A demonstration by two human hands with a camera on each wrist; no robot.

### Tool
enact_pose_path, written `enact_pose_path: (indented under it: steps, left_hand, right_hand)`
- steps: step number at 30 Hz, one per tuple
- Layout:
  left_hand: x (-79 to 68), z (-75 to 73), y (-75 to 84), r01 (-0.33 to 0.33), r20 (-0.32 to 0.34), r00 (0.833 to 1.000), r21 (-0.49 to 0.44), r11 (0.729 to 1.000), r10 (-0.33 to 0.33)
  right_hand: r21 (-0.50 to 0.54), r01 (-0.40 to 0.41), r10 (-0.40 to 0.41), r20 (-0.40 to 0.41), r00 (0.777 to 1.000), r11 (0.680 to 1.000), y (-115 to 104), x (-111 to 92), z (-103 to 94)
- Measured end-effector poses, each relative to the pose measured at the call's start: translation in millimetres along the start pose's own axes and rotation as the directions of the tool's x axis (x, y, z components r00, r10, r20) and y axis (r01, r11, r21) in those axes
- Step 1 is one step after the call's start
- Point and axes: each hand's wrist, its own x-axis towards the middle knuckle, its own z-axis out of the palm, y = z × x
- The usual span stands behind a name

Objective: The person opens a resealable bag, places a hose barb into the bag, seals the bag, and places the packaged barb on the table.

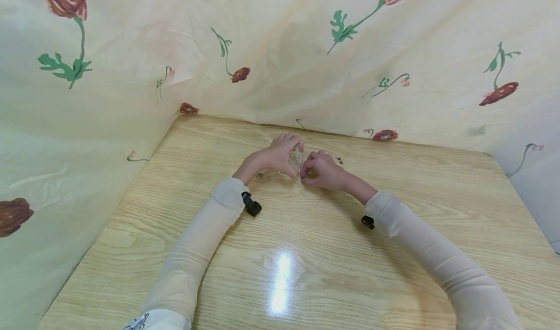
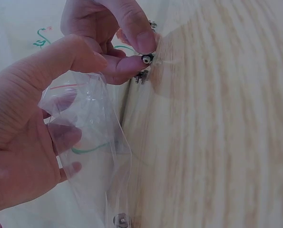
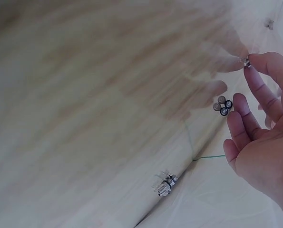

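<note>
The work goes on at a pale wood-grain table (image 1: 332, 276) with a glossy top; a bright streak of reflected light (image 1: 280, 284) lies on its near part. Behind the table and down its left side hangs a cream cloth (image 1: 280, 89) printed with red flowers and green stems, its lower edge meeting the table's far edge.

The 2 hands meet near the far middle of the table. The left hand (image 1: 280, 155) makes a wide curve, thumb well apart from the fingers, and holds a clear plastic bag (image 2: 93, 128) marked by a red line near its top. The right hand (image 1: 323, 171) is narrow: thumb and forefinger pinch 1 small metal fitting (image 3: 246, 61) just beside the bag, low over the table.

Around them lie more little metal parts: some (image 1: 260, 175) near the left wrist, and others (image 1: 340, 160) just beyond the right hand. The left wrist view shows a metal piece (image 2: 121, 220) at the bag's lower end; I cannot tell whether it is inside or behind.

A black wrist camera sits on each arm, the left (image 1: 251, 204) and the right (image 1: 368, 221), beside pale sleeves (image 1: 192, 252). The hands partly hide the bag from the head view.
</note>
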Motion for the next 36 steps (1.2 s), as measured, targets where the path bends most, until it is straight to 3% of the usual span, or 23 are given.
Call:
enact_pose_path:
  steps: [26,36]
  left_hand:
    - [-2.4,0.4,0.9,-0.012,0.008,1.0,-0.011,1.0,0.013]
    - [-1.5,-0.5,2.2,-0.018,0.007,1.0,0.01,1.0,0.018]
  right_hand:
    - [-0.046,0.024,-0.026,-0.027,0.999,0.999,4.8,-5.2,-1.8]
    - [-0.016,0.03,-0.031,-0.058,0.998,0.999,8.8,-5.9,-5.2]
